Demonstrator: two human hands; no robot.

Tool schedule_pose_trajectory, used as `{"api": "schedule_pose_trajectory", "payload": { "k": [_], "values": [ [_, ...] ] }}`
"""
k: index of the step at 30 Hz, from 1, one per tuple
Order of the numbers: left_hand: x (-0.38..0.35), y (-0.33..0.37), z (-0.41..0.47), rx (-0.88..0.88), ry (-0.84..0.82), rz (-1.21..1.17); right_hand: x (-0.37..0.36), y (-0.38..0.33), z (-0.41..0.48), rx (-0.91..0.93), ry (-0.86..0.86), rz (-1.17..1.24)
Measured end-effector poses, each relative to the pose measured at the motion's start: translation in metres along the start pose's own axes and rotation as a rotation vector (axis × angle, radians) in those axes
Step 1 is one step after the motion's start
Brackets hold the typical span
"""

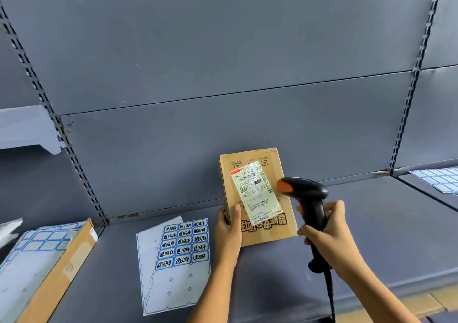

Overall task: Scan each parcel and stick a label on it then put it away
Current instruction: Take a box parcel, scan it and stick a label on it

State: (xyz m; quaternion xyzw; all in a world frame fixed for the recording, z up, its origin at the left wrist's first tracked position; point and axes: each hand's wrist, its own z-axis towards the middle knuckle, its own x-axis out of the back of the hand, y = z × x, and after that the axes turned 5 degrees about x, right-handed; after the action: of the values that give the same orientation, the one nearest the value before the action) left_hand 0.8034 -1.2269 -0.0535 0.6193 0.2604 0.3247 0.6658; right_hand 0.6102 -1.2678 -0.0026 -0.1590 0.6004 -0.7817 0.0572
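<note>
A grey metal back panel [223, 50] fills the far side of the scene, with a dark grey shelf [371, 236] running in front of it. At the near left a large flat cardboard box [57, 273] lies on the shelf, with a blue-bordered sheet on top of it. Right of that box a white label sheet [183, 243] with rows of blue-framed stickers lies flat on the shelf. Just right of the sheet is the parcel [270, 233], a small brown carton raised off the shelf with its top edge tilted toward the back panel.

The left hand [228, 233] grasps the parcel at its lower left edge, thumb over the front face, so most of the carton stands above and to the right of the grip. The right hand [327, 231] is clenched round the handle of a black scanner [309, 199], whose orange nose sits close to the right edge of the parcel's white shipping label [255, 191]. The scanner's cable [329, 293] hangs down below the right hand.
</note>
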Motion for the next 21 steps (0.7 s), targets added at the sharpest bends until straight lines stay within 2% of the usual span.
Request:
{"api": "schedule_pose_trajectory", "payload": {
  "k": [7, 17, 21],
  "values": [
    [-0.001, -0.008, 0.004, -0.017, 0.026, 0.051, -0.032, -0.030, -0.022, 0.154, -0.104, -0.160],
    [-0.002, -0.010, 0.006, -0.013, 0.013, 0.012, -0.038, -0.041, -0.021, 0.165, -0.046, -0.179],
    [-0.001, -0.009, 0.005, -0.025, 0.008, 0.016, -0.037, -0.041, -0.020, 0.167, -0.075, -0.190]
  ]
}}
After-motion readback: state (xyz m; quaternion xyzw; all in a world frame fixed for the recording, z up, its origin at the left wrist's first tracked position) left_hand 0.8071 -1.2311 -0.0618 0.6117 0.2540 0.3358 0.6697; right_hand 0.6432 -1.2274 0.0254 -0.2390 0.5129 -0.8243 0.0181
